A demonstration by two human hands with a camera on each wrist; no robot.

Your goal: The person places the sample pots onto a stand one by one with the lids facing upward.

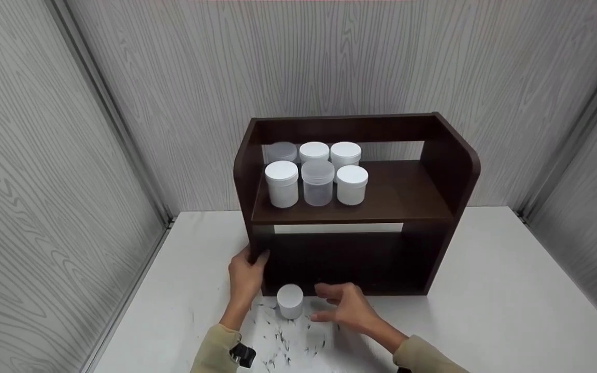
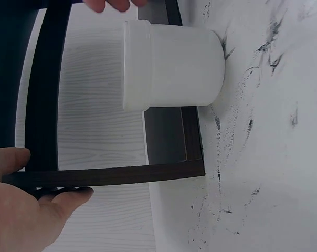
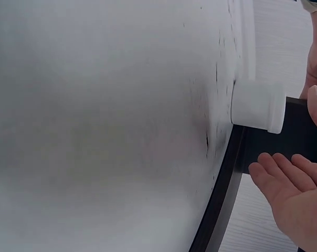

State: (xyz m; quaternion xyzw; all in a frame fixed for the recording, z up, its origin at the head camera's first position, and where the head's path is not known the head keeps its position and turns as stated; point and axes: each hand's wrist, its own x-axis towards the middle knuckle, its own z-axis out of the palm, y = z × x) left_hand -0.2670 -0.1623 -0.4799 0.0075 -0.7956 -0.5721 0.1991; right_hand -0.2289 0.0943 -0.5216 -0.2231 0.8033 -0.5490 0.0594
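A white lidded jar (image 1: 290, 301) stands upright on the table, just in front of the dark brown shelf's lower front edge. My left hand (image 1: 245, 274) grips the left side panel of the shelf (image 1: 353, 215), thumb on the inner face and fingers outside, as the left wrist view also shows at the panel (image 2: 116, 176). To the right of the jar is my right hand (image 1: 349, 309), its fingers spread and apart from the jar, holding nothing. In the right wrist view the jar (image 3: 257, 105) sits beyond the fingertips (image 3: 263, 160).
Several white and translucent jars (image 1: 317, 184) stand in two rows on the left part of the upper shelf board (image 1: 402, 191). Dark scuff marks (image 1: 280, 339) spot the white table (image 1: 490, 311). Grey wood-grain panels (image 1: 174, 62) enclose the back and sides.
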